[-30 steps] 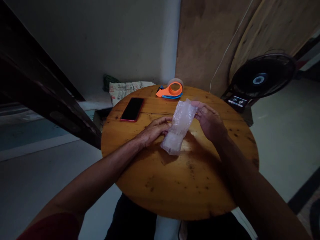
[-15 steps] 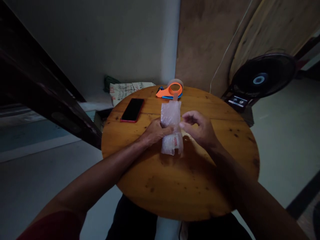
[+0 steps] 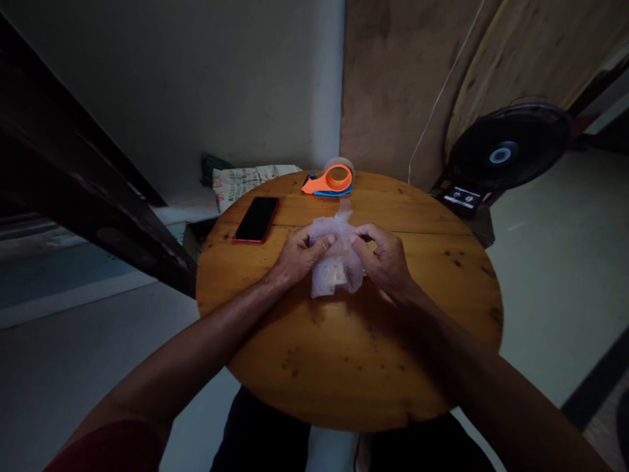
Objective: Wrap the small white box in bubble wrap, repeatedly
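Note:
Between my hands, over the middle of the round wooden table [image 3: 295, 347], is a crumpled piece of clear bubble wrap [image 3: 324, 278]. Through it a small pale item with a red mark [image 3: 338, 272] shows; its kind cannot be made out. My left hand [image 3: 299, 254] grips the wrap's left side, thumb on top. On the right side, my right hand [image 3: 381, 255] pinches the wrap between thumb and fingers. Just beyond stands an orange and blue tape dispenser [image 3: 322, 185]. A strip of tape [image 3: 344, 204] reaches from the dispenser to the wrap's far end.
A phone with a red edge [image 3: 256, 219] lies on the table's left side. Past the far edge are a printed sack [image 3: 246, 180] and a wall. A round black fan [image 3: 511, 147] stands at the right, behind the table, with a thin white cable nearby.
My right hand has closed on the wrap's right side. The wrap has gone from a flat, narrow shape to a wider, crumpled one, and my left hand has shifted slightly up its side.

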Demonstrator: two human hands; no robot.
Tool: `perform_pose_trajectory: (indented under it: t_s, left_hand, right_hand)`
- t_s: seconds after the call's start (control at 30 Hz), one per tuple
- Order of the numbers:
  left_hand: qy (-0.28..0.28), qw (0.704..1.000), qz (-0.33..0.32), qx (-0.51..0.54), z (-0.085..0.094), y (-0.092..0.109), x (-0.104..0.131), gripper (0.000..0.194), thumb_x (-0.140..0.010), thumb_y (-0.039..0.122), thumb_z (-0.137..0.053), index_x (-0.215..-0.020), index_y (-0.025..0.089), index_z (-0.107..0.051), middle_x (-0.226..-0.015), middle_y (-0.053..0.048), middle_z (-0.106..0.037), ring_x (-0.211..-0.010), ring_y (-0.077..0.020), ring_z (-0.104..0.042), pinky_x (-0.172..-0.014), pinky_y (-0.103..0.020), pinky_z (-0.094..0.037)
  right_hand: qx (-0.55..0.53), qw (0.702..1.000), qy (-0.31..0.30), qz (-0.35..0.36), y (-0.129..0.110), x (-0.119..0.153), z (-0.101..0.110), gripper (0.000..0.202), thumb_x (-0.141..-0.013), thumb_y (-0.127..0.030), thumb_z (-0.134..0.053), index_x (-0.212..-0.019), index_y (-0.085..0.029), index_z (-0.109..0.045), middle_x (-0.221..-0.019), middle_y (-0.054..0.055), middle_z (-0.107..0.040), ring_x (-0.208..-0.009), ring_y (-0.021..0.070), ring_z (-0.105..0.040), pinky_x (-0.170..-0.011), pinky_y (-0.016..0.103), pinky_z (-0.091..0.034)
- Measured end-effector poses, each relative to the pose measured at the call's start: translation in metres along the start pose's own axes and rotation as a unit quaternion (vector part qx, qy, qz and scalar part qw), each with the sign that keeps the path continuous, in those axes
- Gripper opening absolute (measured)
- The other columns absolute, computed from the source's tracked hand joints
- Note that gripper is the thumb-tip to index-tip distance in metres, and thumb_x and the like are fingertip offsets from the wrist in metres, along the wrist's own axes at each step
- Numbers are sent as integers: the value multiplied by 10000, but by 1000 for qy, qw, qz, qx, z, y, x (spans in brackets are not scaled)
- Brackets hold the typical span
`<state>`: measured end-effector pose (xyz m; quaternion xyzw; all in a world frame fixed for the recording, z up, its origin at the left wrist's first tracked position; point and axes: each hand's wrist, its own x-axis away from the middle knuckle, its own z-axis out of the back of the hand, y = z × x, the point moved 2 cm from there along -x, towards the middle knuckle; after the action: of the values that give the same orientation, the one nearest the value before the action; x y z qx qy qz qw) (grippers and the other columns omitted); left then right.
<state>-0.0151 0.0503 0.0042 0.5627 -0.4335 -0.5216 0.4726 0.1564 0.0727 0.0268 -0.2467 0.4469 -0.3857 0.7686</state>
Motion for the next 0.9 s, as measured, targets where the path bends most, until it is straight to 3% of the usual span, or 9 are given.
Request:
perform_pose_trajectory:
  t_s: [0.2, 0.33, 0.47, 0.6, 0.67, 0.77, 0.83, 0.9]
  left_hand:
    - [23, 980, 78, 184, 8, -5, -12, 379, -698, 459, -754, -910, 153, -685, -876, -52, -716, -883, -197, -646, -822, -323, -503]
    - [15, 973, 83, 216, 8, -7, -14, 399, -708, 439, -752, -974, 154, -665, -975, -71, -717, -986, -221, -642, -902, -348, -483]
    - [7, 991, 49, 125, 8, -3, -9, 515, -681, 447, -773, -1073, 162, -599, -1058, -76, -684, -990, -213, -624, -862, -321, -474]
    - [147, 987, 7, -61, 20, 3, -7, 444, -649, 420, -791, -936, 182, -550, -868, -17, -618, -821, -156, -566, -725, -269, -429]
    - [179, 976, -16, -124, 25, 7, -5, 395, -652, 432, -782, -840, 194, -528, -768, 15, -559, -746, -138, -519, -675, -262, -394]
    - [100, 983, -21, -154, 23, 8, -3, 362, -663, 447, -763, -762, 192, -525, -705, 29, -521, -678, -123, -477, -631, -257, -363]
    - [25, 986, -6, -164, 18, 6, 0, 345, -651, 423, -770, -776, 185, -554, -708, 26, -535, -666, -120, -475, -620, -253, -360]
    - [-13, 986, 6, -167, 14, 3, 1, 345, -632, 386, -779, -825, 183, -578, -726, 23, -557, -668, -120, -484, -616, -247, -366]
  right_hand:
    - [-154, 980, 30, -127, 20, -7, 2, 184, -785, -334, -572, -649, -211, -555, -620, -30, -526, -600, 129, -482, -557, 258, -399]
    - [-221, 953, 34, -204, 29, -9, 0, 187, -739, -354, -595, -628, -215, -537, -581, -37, -512, -561, 125, -481, -531, 259, -410]
    - [-258, 931, 28, -255, 34, -10, -1, 164, -688, -357, -629, -651, -211, -564, -589, -30, -545, -560, 132, -517, -534, 265, -435]
    - [-254, 929, 49, -264, 41, -12, 2, 149, -658, -341, -624, -643, -212, -552, -582, -32, -542, -541, 125, -498, -508, 256, -413]
    - [-264, 923, 56, -276, 43, -12, 2, 158, -650, -344, -631, -639, -214, -543, -573, -33, -537, -527, 126, -490, -493, 259, -400]
    - [-285, 912, 66, -288, 45, -12, 2, 174, -639, -341, -660, -634, -215, -539, -564, -35, -539, -519, 128, -493, -488, 263, -394]
    - [-291, 910, 70, -287, 44, -12, 2, 186, -649, -353, -667, -639, -216, -542, -561, -36, -542, -516, 129, -495, -494, 266, -397]
    - [-292, 912, 70, -281, 43, -13, 2, 193, -654, -363, -670, -644, -212, -550, -556, -40, -539, -512, 124, -494, -503, 262, -398]
